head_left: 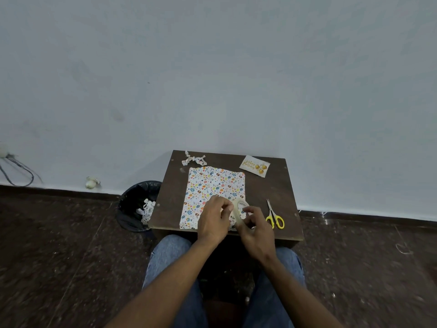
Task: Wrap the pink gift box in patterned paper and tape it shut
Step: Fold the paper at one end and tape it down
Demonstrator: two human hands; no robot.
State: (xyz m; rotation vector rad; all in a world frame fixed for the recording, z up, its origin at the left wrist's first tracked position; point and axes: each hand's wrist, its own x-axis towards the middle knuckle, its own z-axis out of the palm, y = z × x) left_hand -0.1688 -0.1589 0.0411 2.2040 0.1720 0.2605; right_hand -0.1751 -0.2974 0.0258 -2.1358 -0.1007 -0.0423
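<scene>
Tape (241, 213), a clear roll, sits between both hands above the near right corner of the paper (214, 185). The right hand (254, 229) curls its fingers and thumb around the roll's lower side and grips it. The left hand (212, 218) has its fingers bent in toward the roll's left edge, fingertips pinched at it; whether they hold the loose tape end cannot be made out. Dark print runs along the inside of the roll, too small to read.

The paper, white with coloured egg and heart shapes, lies flat and rectangular on the brown table (170, 204), reaching from near the far edge to the near edge. The pink box does not show; whether it lies under the paper cannot be told.

Scissors (274, 215) with yellow handles lie on the table just right of the hands, blades pointing away from the person. At the far right corner lies a card (254, 165) with gold script reading "Happy Birthday" and 3 gold balloons. At the far left edge, just beyond the paper, lies a crumpled scrap (192, 159) of the same pattern.

A bin (132, 202) lined with a black bag stands on the floor touching the table's left side, with paper scraps inside. The person's knees in blue jeans (170, 256) sit under the table's near edge.
</scene>
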